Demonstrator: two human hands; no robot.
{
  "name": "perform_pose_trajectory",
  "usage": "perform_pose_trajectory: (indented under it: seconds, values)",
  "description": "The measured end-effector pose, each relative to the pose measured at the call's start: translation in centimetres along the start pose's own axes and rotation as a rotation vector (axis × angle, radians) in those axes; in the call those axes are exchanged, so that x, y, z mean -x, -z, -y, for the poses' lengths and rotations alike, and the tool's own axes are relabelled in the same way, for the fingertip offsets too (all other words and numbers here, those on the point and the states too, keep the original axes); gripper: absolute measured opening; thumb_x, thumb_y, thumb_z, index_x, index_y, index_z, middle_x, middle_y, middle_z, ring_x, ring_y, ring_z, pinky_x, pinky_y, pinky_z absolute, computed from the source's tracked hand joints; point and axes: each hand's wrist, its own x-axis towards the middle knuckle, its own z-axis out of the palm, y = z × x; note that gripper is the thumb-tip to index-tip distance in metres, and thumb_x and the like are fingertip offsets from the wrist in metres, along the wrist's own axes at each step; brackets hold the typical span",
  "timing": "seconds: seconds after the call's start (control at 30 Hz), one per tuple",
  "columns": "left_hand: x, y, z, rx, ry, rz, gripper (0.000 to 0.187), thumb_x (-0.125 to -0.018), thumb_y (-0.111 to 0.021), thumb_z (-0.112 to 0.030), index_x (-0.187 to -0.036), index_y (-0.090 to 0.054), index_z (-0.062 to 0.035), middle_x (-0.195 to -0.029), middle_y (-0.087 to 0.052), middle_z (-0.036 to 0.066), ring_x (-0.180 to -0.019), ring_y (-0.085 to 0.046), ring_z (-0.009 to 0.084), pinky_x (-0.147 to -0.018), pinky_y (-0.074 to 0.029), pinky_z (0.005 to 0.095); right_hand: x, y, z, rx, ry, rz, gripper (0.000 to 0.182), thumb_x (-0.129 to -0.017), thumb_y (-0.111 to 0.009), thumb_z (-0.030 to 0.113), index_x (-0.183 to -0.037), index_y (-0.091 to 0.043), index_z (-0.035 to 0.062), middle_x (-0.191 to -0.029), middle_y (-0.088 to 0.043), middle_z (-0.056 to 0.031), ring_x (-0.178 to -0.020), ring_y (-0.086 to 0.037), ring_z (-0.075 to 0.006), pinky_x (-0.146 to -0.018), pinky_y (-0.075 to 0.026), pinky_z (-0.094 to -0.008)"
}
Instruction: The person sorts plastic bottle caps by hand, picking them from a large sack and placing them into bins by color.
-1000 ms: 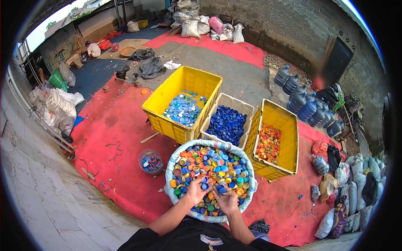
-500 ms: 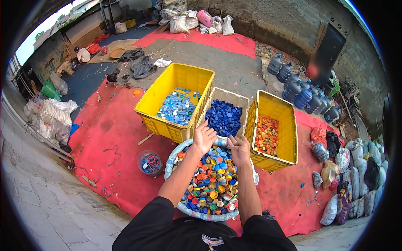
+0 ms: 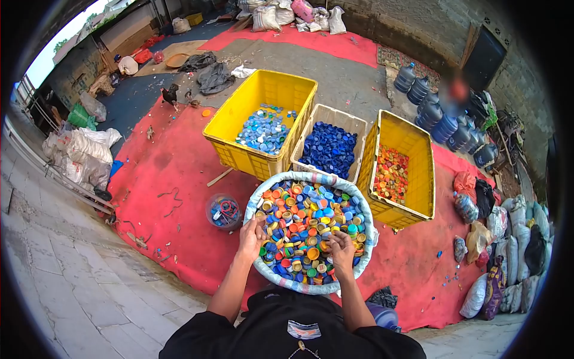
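A round container [image 3: 270, 276] with a pale, striped wrapped rim stands before me, full of mixed-colour plastic bottle caps [image 3: 302, 218]. At its left side, my left hand [image 3: 251, 240] is over the inner edge with its fingers curled in; whatever they hold is hidden. My right hand [image 3: 341, 251] hovers over the caps on the right, fingertips drawn together in a pinch, and I cannot make out what is between them. Beyond the rim are a yellow crate [image 3: 239, 149] with light-blue caps, a whitish crate [image 3: 336, 115] with dark-blue caps, and another yellow crate [image 3: 412, 206] with orange and red caps.
A clear tub [image 3: 223, 212] of small items sits left on the red mat [image 3: 173, 239]. Several large water bottles [image 3: 445, 127] stand at the back right, near a blurred person. Filled sacks [image 3: 514, 239] line the right side. A dark chicken [image 3: 170, 94] is at the back left.
Both hands have come back from the crates, palms up and spread before, to above the near part of the round container, with fingers now curled. The view has shifted slightly.
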Motion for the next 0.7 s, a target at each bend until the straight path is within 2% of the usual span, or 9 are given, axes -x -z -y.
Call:
perform_pose_trajectory:
  seconds: [0.03, 0.07, 0.13, 0.2, 0.3, 0.37, 0.47, 0.57, 0.7]
  values:
    - [0.6, 0.7, 0.1, -0.039, -0.050, -0.003, 0.037, -0.102, -0.045, -0.033, -0.104, -0.061, -0.0002, -0.064, -0.058, 0.001, -0.057, -0.054, 0.0114, -0.057, -0.045, 0.0237, 0.4, -0.2, 0.0, 0.025, -0.019, 0.019, 0.033, -0.092, -0.054, 0.010, -0.122, -0.049, -0.0032, -0.099, -0.064, -0.0123, -0.080, -0.061, -0.0136, -0.068, -0.050, -0.0251]
    - [1.1, 1.6, 0.4, -0.036, -0.070, 0.017, 0.032, -0.103, -0.042, -0.026, -0.120, -0.055, -0.0025, -0.069, -0.061, 0.004, -0.059, -0.056, 0.0102, -0.058, -0.046, 0.0221, 0.5, -0.4, 0.1, 0.050, -0.040, 0.039, 0.031, -0.093, -0.055, 0.012, -0.120, -0.050, -0.0023, -0.092, -0.065, -0.0100, -0.076, -0.061, -0.0123, -0.066, -0.049, -0.0243]
    - [2.5, 0.8, 0.2, -0.020, -0.079, -0.112, 0.032, -0.103, -0.041, -0.024, -0.127, -0.049, -0.0049, -0.075, -0.064, 0.007, -0.061, -0.058, 0.0109, -0.060, -0.048, 0.0237, 1.1, -1.4, 0.8, 0.094, -0.062, 0.042, 0.026, -0.096, -0.055, 0.018, -0.115, -0.055, -0.0006, -0.071, -0.062, -0.0033, -0.060, -0.056, -0.0090, -0.058, -0.046, -0.0230]
    - [3.6, 1.3, 0.5, -0.028, -0.069, -0.154, 0.037, -0.103, -0.039, -0.021, -0.138, -0.036, -0.0081, -0.091, -0.068, 0.013, -0.065, -0.061, 0.0124, -0.063, -0.051, 0.0266, 1.4, -2.1, 1.2, 0.090, -0.064, 0.082, 0.024, -0.096, -0.055, 0.018, -0.111, -0.058, -0.0015, -0.068, -0.057, -0.0009, -0.056, -0.053, -0.0070, -0.053, -0.043, -0.0225]
    - [4.8, 1.2, 0.6, -0.059, -0.110, -0.191, 0.039, -0.100, -0.043, -0.014, -0.137, -0.035, -0.0049, -0.102, -0.067, 0.014, -0.066, -0.060, 0.0111, -0.065, -0.050, 0.0266, 1.3, -2.7, 0.1, 0.181, -0.023, 0.118, 0.023, -0.095, -0.055, 0.016, -0.108, -0.060, -0.0021, -0.065, -0.054, 0.0019, -0.055, -0.051, -0.0057, -0.049, -0.040, -0.0226]
    - [5.3, 1.2, 0.7, -0.123, -0.137, -0.239, 0.039, -0.097, -0.048, -0.012, -0.133, -0.039, -0.0036, -0.102, -0.067, 0.012, -0.067, -0.058, 0.0092, -0.064, -0.048, 0.0253, 0.9, -2.8, -0.7, 0.417, 0.098, 0.158, 0.024, -0.092, -0.059, 0.014, -0.108, -0.060, -0.0031, -0.066, -0.057, -0.0007, -0.055, -0.052, -0.0073, -0.051, -0.042, -0.0251]
    - [5.5, 2.2, 1.3, -0.202, -0.151, -0.256, 0.036, -0.093, -0.054, -0.010, -0.128, -0.047, -0.0039, -0.101, -0.066, 0.009, -0.067, -0.055, 0.0070, -0.064, -0.046, 0.0234, 1.0, -4.1, 0.4, 0.594, 0.184, 0.240, 0.026, -0.086, -0.063, 0.010, -0.108, -0.060, -0.0028, -0.071, -0.064, -0.0078, -0.057, -0.057, -0.0161, -0.057, -0.047, -0.0313]
    - [6.0, 2.2, 1.3, -0.214, -0.171, -0.276, 0.026, -0.090, -0.057, -0.008, -0.116, -0.053, -0.0025, -0.094, -0.065, 0.005, -0.065, -0.051, 0.0053, -0.061, -0.042, 0.0210, 0.3, -5.0, -1.0, 0.704, 0.404, 0.287, 0.028, -0.080, -0.062, 0.008, -0.106, -0.061, -0.0017, -0.083, -0.067, -0.0188, -0.078, -0.063, -0.0354, -0.071, -0.049, -0.0436]
    - [6.4, 2.3, 1.4, -0.242, -0.154, -0.290, 0.022, -0.090, -0.058, -0.006, -0.111, -0.054, -0.0027, -0.090, -0.064, 0.004, -0.064, -0.049, 0.0049, -0.059, -0.041, 0.0206, -0.4, -6.1, 0.2, 0.842, 0.515, 0.246, 0.025, -0.078, -0.063, 0.006, -0.101, -0.062, -0.0011, -0.084, -0.066, -0.0180, -0.082, -0.060, -0.0374, -0.076, -0.047, -0.0457]
